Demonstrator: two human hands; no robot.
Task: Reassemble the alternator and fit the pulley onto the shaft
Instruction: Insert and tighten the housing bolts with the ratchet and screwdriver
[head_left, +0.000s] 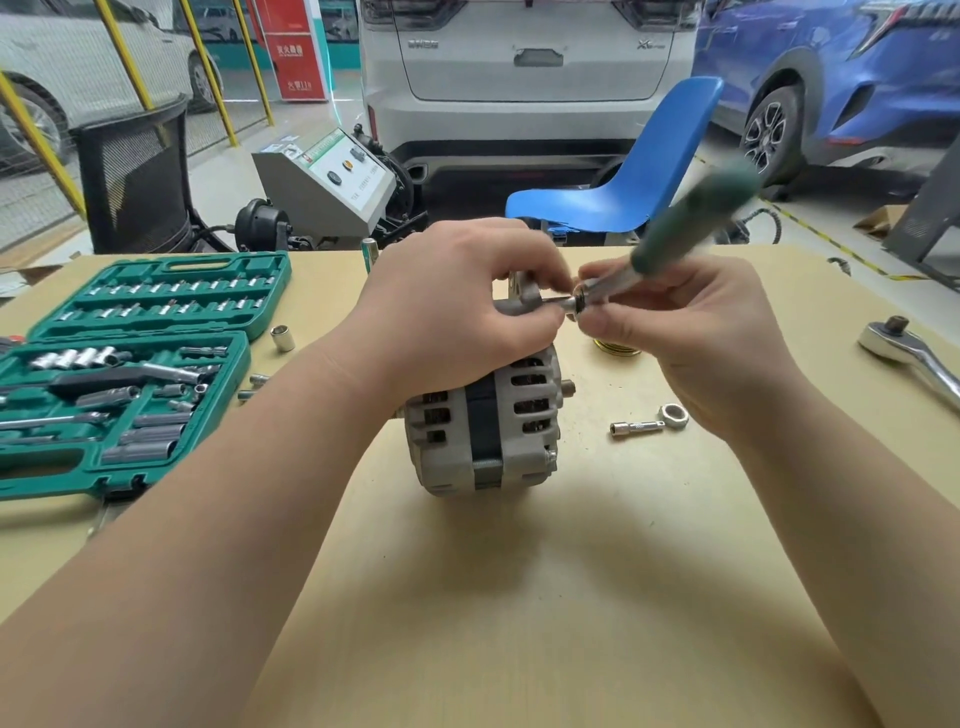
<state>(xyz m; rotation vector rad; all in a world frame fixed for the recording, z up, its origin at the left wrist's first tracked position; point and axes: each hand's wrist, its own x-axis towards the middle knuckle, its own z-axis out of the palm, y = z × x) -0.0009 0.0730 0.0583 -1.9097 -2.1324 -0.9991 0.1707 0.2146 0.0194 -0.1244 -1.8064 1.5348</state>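
Alternator at table centre; socket case left; ratchet right; chair behind table.

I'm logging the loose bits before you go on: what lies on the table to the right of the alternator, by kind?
Ratchet wrench: 1
Small extension bar: 1
Loose nut: 1
Brass-coloured round part, half hidden behind the right hand: 1
Total: 4
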